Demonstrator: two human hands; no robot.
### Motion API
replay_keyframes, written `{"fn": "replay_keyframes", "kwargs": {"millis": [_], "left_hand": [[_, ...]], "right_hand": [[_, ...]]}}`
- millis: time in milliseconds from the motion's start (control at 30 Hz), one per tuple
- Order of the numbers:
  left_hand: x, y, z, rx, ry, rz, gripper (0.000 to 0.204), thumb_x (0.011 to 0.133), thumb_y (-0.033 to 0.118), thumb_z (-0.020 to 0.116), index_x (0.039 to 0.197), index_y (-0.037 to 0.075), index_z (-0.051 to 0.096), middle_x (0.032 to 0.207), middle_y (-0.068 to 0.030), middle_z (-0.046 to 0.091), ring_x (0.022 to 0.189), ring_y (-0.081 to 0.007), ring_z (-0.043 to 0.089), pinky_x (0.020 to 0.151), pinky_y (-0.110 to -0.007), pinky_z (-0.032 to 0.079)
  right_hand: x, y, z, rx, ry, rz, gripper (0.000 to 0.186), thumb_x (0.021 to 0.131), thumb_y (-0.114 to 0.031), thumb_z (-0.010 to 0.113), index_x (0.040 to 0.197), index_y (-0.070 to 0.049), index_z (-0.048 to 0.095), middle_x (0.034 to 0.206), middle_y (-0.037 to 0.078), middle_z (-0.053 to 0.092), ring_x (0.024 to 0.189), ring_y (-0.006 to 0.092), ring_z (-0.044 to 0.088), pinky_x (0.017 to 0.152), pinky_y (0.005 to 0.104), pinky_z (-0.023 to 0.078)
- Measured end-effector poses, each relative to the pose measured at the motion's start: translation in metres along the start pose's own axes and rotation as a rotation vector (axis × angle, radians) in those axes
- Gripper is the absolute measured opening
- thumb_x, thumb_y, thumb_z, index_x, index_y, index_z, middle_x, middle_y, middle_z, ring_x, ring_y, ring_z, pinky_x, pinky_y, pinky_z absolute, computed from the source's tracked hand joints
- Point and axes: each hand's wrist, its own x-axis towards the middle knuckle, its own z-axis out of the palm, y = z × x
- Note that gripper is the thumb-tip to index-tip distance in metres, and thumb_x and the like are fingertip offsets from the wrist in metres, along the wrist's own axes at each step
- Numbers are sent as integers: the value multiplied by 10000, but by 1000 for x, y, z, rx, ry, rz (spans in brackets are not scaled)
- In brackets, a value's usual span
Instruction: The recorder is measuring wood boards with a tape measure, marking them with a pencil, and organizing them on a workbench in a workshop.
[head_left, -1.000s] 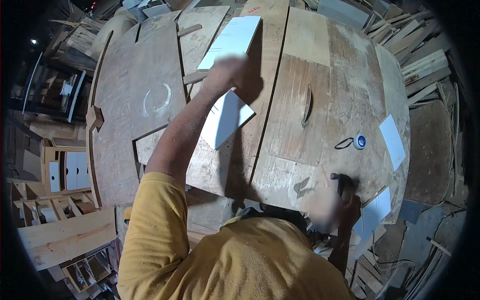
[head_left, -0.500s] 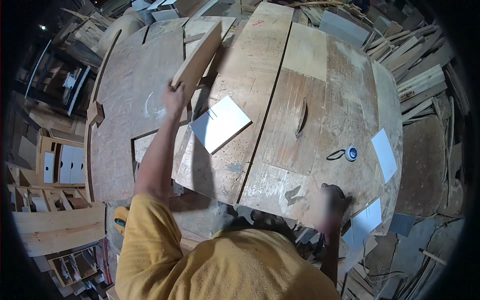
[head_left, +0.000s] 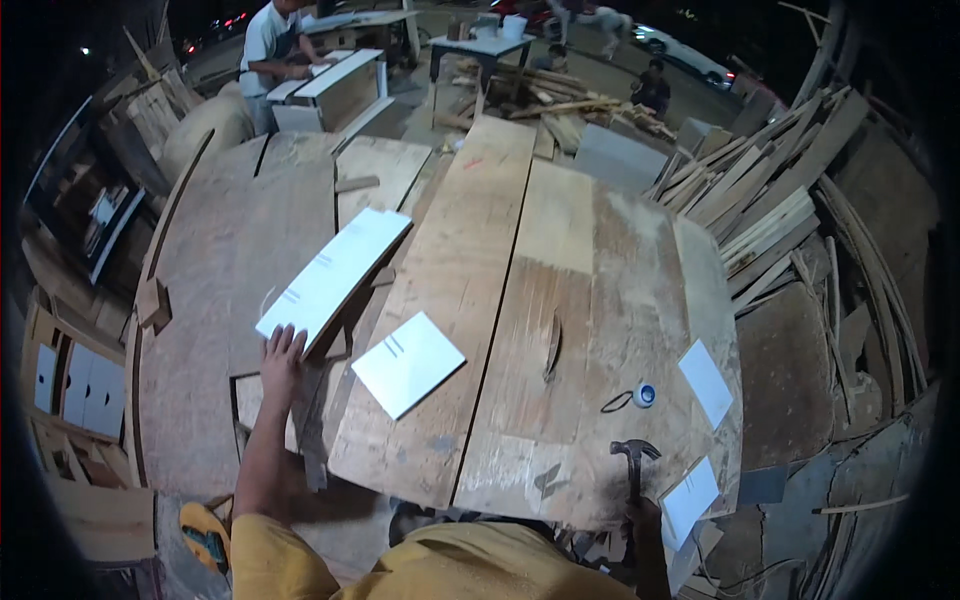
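A long white-faced board (head_left: 335,275) lies over the left part of the wooden worktable (head_left: 200,270), its white side up with short dark marks. My left hand (head_left: 284,358) rests on its near end, fingers spread over the white face; the thumb is hard to make out. At the table's right front edge my right hand (head_left: 645,518) grips the handle of a claw hammer (head_left: 634,462), head pointing away from me. A squarish white panel (head_left: 408,364) with two dark lines lies in the middle. Beside my right hand lies a smaller white piece (head_left: 690,500).
A tape measure (head_left: 644,395) with a black strap and another white piece (head_left: 705,383) lie on the right. A dark curved strip (head_left: 553,345) sits mid-table. Scrap wood (head_left: 775,190) is piled at the right. Beyond the table a person (head_left: 272,65) works at a cabinet (head_left: 335,90).
The long board has gone from standing on edge, wood side showing, to white face up. My left hand's grip has loosened into spread fingers. The view has tilted up, revealing the background.
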Motion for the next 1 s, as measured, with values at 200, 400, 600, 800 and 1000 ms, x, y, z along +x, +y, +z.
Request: {"fn": "replay_keyframes", "kwargs": {"millis": [200,400,600,800,1000], "left_hand": [[-9,-13,-4,-22,-47,-59,538,832,29,531,1342,199,530,1437,-118,457,1370,-353,357,1118,-581,233],[-12,-14,2,-3,-58,-79,521,833,33,533,1335,171,534,1439,-163,443,1366,-375,351,1103,-562,259],[-20,5,-15,-156,-35,-159,577,718,29,633,1286,85,547,1438,-234,403,1339,-428,355,1094,-520,305],[-98,139,-46,-591,-45,326,495,765,80,685,1244,46,561,1238,-192,540,1132,-394,514,880,-506,443],[-139,252,-57,-554,-622,676,674,792,365,688,1391,156,458,1536,-156,277,1442,-320,221,1149,-570,169]], "right_hand": [[-9,-50,-5,5,45,-110,90,837,-116,556,798,-37,540,537,38,479,369,150,446,342,306,360],[-18,-75,-11,41,61,-154,157,862,-172,567,928,-31,546,526,15,453,330,116,413,294,284,331],[-6,-75,6,-118,116,-249,167,829,-203,583,854,-44,539,530,11,446,423,123,444,399,284,349],[-4,-33,47,-17,-32,-111,73,860,-162,543,871,-92,527,627,-9,493,483,93,471,434,251,402],[-15,-24,97,69,-276,-49,210,839,-71,526,1041,-28,563,610,-2,478,450,93,467,381,239,373]]}}
